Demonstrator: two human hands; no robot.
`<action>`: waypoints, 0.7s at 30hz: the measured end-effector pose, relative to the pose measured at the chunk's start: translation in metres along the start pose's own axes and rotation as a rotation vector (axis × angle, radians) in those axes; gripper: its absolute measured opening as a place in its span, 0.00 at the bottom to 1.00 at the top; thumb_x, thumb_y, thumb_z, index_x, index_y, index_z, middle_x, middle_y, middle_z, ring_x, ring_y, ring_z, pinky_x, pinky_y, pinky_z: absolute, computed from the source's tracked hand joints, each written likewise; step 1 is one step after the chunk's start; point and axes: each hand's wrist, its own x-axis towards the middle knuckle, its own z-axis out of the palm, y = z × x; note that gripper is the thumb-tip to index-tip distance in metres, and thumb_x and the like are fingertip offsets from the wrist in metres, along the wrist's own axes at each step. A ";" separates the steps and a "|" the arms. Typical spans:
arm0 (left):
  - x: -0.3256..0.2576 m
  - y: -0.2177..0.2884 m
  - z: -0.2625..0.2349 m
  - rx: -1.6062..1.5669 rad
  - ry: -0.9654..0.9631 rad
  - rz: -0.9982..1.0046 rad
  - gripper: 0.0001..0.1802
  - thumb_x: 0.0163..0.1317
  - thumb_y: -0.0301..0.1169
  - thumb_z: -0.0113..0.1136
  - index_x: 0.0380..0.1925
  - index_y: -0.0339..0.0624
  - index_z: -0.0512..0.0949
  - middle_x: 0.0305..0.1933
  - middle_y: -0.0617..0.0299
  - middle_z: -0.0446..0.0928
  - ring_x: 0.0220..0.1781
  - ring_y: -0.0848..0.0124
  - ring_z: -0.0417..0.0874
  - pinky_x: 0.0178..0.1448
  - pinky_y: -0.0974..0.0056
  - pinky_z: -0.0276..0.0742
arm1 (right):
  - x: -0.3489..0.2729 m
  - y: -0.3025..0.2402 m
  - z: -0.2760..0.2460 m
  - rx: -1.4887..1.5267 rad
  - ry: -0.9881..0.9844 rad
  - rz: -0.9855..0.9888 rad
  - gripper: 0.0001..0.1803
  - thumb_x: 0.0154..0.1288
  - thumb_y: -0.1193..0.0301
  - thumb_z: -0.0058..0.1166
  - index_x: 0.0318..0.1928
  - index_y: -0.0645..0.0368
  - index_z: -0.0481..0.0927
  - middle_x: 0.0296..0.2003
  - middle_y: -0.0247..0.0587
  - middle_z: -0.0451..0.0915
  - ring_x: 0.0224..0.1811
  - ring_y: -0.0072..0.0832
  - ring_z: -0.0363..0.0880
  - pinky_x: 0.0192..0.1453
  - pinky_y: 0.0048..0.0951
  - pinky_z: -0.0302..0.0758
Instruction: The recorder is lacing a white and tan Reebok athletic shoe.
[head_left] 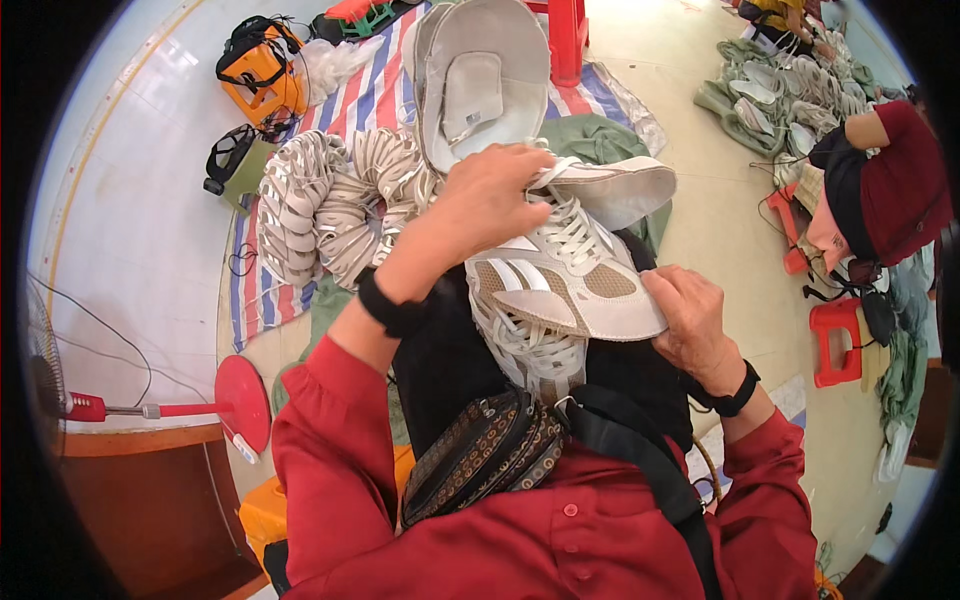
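A beige and white sneaker upper (610, 290) with side stripes and white laces (570, 235) lies across my lap. My right hand (692, 318) pinches its toe edge between thumb and fingers. My left hand (488, 195) closes over the upper's far left part beside the laces; its fingertips partly hide what they grip. A pale rounded flap (630, 190) sticks out beyond the laces. Beneath the toe, another laced upper (540, 350) rests on my black-clad legs. Just beyond my left hand stand nested pale uppers (490, 90), their inner sides showing.
Coiled rows of stacked uppers (295, 205) lie left on a striped sheet (345, 85). A red stool (567, 45) stands ahead, an orange stool (262, 80) far left. A fan's red base (243, 405) is near left. Right are people, a red stool (835, 340) and a heap of uppers (790, 95).
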 end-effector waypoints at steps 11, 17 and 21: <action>0.048 -0.039 0.000 0.334 0.002 0.053 0.08 0.54 0.30 0.53 0.28 0.37 0.78 0.29 0.44 0.79 0.35 0.44 0.80 0.42 0.46 0.75 | 0.018 -0.011 -0.017 -0.015 -0.008 0.047 0.21 0.35 0.76 0.58 0.37 0.61 0.75 0.25 0.42 0.74 0.27 0.43 0.76 0.33 0.37 0.73; 0.023 -0.053 -0.033 0.177 0.057 -0.049 0.09 0.55 0.31 0.53 0.28 0.37 0.79 0.30 0.41 0.79 0.38 0.45 0.81 0.45 0.45 0.76 | 0.051 0.058 0.016 0.560 -0.084 0.507 0.10 0.60 0.71 0.51 0.38 0.64 0.80 0.26 0.46 0.81 0.32 0.32 0.81 0.37 0.34 0.75; 0.012 -0.042 -0.022 0.288 0.041 -0.061 0.07 0.57 0.29 0.52 0.30 0.39 0.78 0.28 0.42 0.77 0.34 0.44 0.79 0.39 0.48 0.74 | 0.066 0.104 0.032 0.812 -0.296 0.713 0.14 0.62 0.69 0.50 0.42 0.65 0.80 0.28 0.42 0.82 0.31 0.25 0.78 0.39 0.31 0.75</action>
